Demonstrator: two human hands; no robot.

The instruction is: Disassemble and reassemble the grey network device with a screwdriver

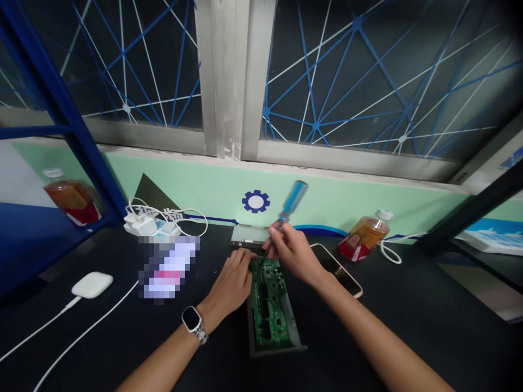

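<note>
A green circuit board (pixel 272 310) lies in a dark, narrow metal housing (pixel 278 351) on the table in front of me. My right hand (pixel 292 250) pinches a screwdriver (pixel 294 198) with a clear blue handle; the handle leans up and to the right, and the shaft points down at the far end of the board. Bent over the far left edge of the housing, my left hand (pixel 235 275) grips it, its fingertips partly hidden. A flat grey metal cover (pixel 248 235) sits just beyond both hands, by the wall.
On the right are a phone (pixel 339 272) and a drink bottle (pixel 365 237). On the left are a white charging case (pixel 92 285) with its cable, a blurred-out bright screen (pixel 171 269), a power strip (pixel 141 224) with plugs, and another bottle (pixel 71 197). A window stands behind.
</note>
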